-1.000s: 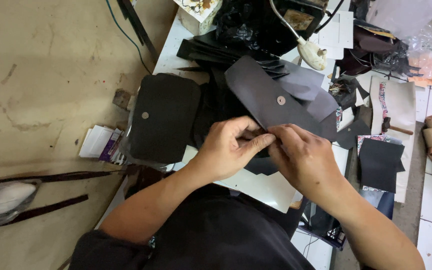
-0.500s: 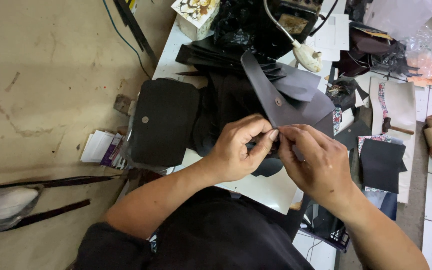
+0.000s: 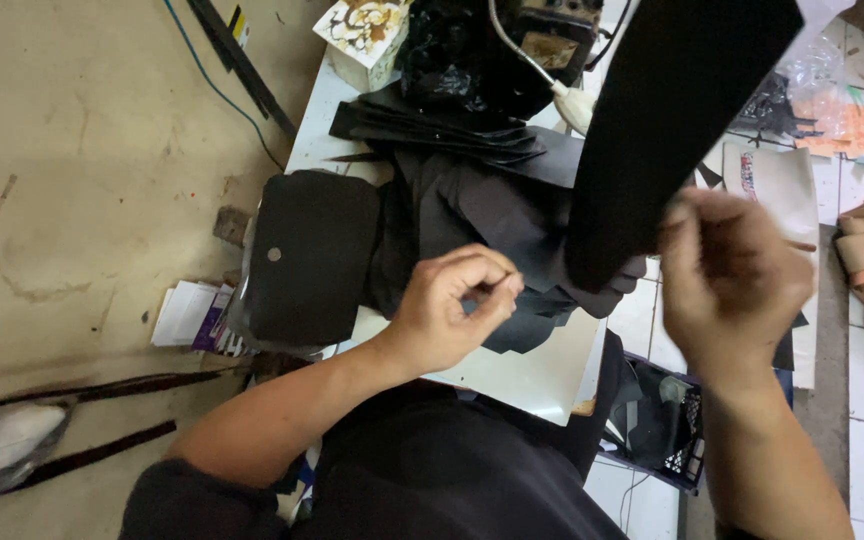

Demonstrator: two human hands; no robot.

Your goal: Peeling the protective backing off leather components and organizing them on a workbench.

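Your right hand (image 3: 737, 290) has the long black leather piece (image 3: 677, 120) pinched at its lower end, fingers closed on it, so the panel stands up and away from you, tilted toward the top of the view. Held that way, its near edge sits right at your fingertips while the rest hangs clear of the clutter below. The hand is blurred, so exactly where the thumb presses cannot be told.

Your left hand (image 3: 449, 315) is curled just beside that lower end, thumb and forefinger (image 3: 497, 290) drawn together as if on something very small; whether anything lies between them is too fine to make out. It does not touch the raised piece.

Under and beyond your left fingers, a heap of dark cut leather panels (image 3: 472, 215) spreads over the white surface (image 3: 527, 370), close enough to pick from. Left of those fingers lies a finished black flap pouch (image 3: 312, 260) with a round snap, hanging partly over the surface's edge. Farther off, past the heap, stands a black sewing machine (image 3: 492, 45), with a small patterned box (image 3: 364, 35) beside it. Below your right wrist, a dark crate (image 3: 664, 420) rests on the tiled floor.
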